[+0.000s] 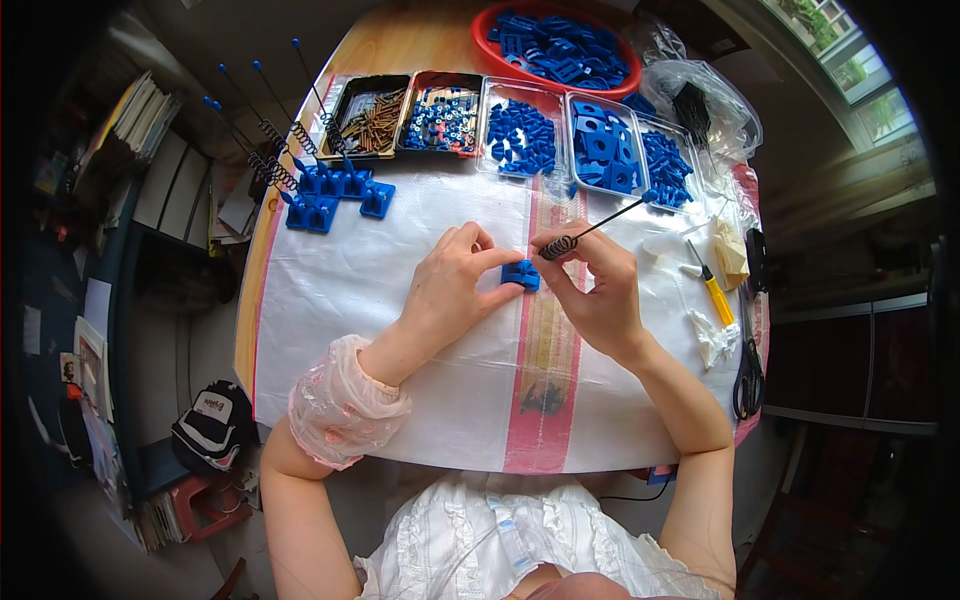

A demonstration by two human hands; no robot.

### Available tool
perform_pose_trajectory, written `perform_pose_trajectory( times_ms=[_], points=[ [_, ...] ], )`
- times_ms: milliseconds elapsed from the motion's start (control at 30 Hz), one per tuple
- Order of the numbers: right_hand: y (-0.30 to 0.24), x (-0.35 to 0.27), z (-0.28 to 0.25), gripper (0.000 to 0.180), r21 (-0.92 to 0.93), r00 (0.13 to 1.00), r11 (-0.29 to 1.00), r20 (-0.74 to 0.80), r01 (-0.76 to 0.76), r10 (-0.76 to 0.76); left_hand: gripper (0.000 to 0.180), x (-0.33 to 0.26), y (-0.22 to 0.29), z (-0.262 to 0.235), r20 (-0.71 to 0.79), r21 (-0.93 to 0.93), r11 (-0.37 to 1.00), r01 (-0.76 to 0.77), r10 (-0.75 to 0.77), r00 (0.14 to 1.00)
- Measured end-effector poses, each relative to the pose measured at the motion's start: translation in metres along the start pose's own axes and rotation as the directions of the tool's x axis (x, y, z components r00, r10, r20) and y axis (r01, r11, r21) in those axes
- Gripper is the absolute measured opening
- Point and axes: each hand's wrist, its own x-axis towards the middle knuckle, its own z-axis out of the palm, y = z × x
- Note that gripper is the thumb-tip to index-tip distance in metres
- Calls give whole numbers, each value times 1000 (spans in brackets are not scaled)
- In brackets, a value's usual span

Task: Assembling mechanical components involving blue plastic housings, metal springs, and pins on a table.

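Over the middle of the table, my left hand (pixel 445 285) pinches a small blue plastic base (pixel 521 275) between thumb and forefinger. My right hand (pixel 608 290) grips a black coil spring (pixel 556 247) just beside the base. From that spring a thin dark rod slants up to the right and ends in a blue tip (pixel 649 196). Whether the spring's lower end touches the base is hidden by my fingers. At the far left stand several blue bases (pixel 325 192) with springs, their rods tipped in blue.
Along the back sit a tray of brass-coloured screws (pixel 373 118), a tray of small mixed parts (pixel 440 118) and tubs of blue pieces (pixel 520 137). Behind them is a red basin (pixel 480 45). A yellow-handled screwdriver (pixel 717 298), crumpled tissue (pixel 713 341) and black scissors (pixel 747 385) lie right.
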Motion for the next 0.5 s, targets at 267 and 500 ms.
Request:
perform_pose_trajectory(
  times_ms=[267, 500],
  points=[
    [0, 0, -1, 19, -21, 1000, 1000, 5, 19, -19, 37, 0, 0, 0, 4, -2, 1000, -2, 2, 1000],
    [0, 1, -1, 19, -33, 999, 999, 10, 38, -38, 37, 0, -1, 0, 2, 5, 1000, -6, 6, 1000]
  ],
)
